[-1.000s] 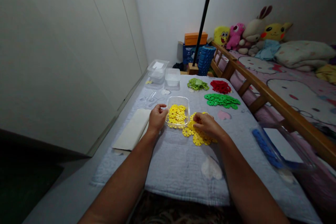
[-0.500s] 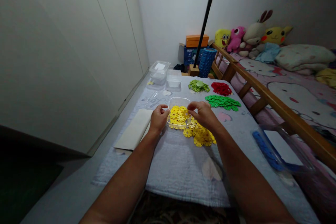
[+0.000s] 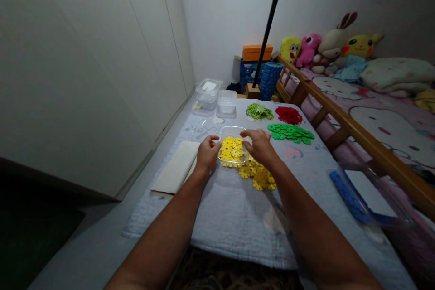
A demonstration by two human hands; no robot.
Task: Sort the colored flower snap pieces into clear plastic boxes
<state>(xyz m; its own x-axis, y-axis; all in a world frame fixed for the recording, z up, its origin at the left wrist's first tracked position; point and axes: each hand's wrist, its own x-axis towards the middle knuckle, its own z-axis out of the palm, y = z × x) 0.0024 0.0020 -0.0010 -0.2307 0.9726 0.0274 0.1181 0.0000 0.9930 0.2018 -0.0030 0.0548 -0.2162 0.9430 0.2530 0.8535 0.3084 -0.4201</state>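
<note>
A clear plastic container (image 3: 234, 130) with yellow flower-shaped plastic discs (image 3: 231, 148) inside stands on the cloth-covered table. My left hand (image 3: 208, 154) pinches its left rim between thumb and fingers. Over the right side of the container, my right hand (image 3: 258, 146) has its thumb and forefinger apart, with no disc visible between them. A loose pile of yellow discs (image 3: 261, 177) lies right of the container, partly beneath my right wrist.
Beyond my right hand are piles of dark green (image 3: 290, 133), light green (image 3: 259, 111) and red discs (image 3: 288, 115). Clear containers (image 3: 227, 99) stand at the far left. A folded cream cloth (image 3: 175, 170) lies left; a container of blue pieces (image 3: 350, 201) sits right, beside the wooden bed rail (image 3: 340, 120).
My right thumb and forefinger have spread apart from a pinch over the container's right side. My left hand stays on the left rim. The view has shifted slightly.
</note>
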